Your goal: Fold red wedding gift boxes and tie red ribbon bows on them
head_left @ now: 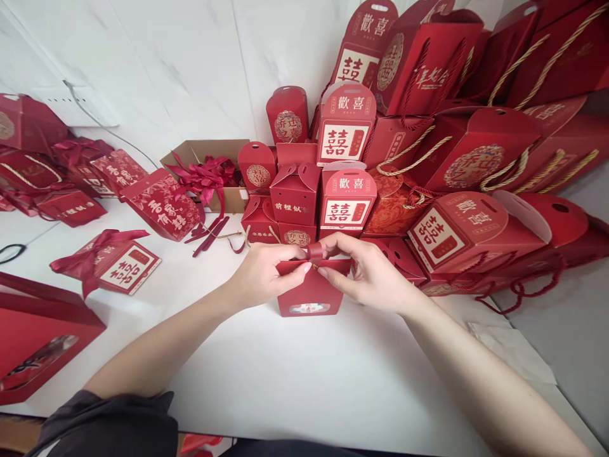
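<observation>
A red gift box [311,295] stands upright on the white table in front of me, with an oval window low on its front. Over its top edge curls a dark red ribbon loop [314,251]. My left hand [266,271] pinches the ribbon from the left with thumb and forefinger. From the other side my right hand [368,270] is closed on the ribbon too. A thin gold tie [314,266] shows between the two thumb tips; which fingers grip it is hard to make out.
Stacked red gift boxes [345,136] rise along the back and right. Behind, a cardboard box [233,149] holds ribbon bows [209,174]. A bow-tied box [111,260] lies at left, near a large red bag [42,343]. Cut ribbon pieces [209,238] and white paper [514,349] lie on the table.
</observation>
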The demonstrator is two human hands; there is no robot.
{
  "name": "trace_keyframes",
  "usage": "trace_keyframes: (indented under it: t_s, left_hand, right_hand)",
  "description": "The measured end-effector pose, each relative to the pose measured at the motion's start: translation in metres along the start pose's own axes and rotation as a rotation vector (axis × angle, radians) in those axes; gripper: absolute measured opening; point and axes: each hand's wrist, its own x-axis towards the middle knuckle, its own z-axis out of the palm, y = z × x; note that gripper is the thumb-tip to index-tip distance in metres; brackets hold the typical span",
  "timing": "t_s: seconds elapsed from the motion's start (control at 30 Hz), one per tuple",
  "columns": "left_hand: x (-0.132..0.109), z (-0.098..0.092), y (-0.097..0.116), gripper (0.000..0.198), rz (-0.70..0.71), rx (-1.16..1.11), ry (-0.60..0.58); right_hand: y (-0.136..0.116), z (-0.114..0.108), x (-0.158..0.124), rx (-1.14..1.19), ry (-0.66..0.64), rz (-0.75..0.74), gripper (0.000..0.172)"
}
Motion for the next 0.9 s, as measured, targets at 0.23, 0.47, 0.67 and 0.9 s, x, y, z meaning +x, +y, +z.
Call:
trace_keyframes:
  t_s: [0.23,0.47,0.67,0.9]
  left_hand:
    - [0.001,0.000,-0.004,0.021,0.016,-0.006,-0.014]
    - [0.001,0.002,-0.004,0.019,0.073,-0.010,-0.001]
    - [-0.001,0.005,0.003,0.024,0.073,0.013,0.017]
    - [-0.002,0.008,0.001,0.013,0.089,0.093,0.071]
  right_hand:
    - [0.004,0.003,0.000,0.046,0.008,0.028,0.016]
    - [0.000,0.013,-0.003,-0.072,0.133,-0.003,0.021]
    - [-0.003,0.015,-0.004,-0.060,0.139,0.026,0.026]
    - [-0.001,0.012,-0.002,-0.017,0.121,0.038,0.026]
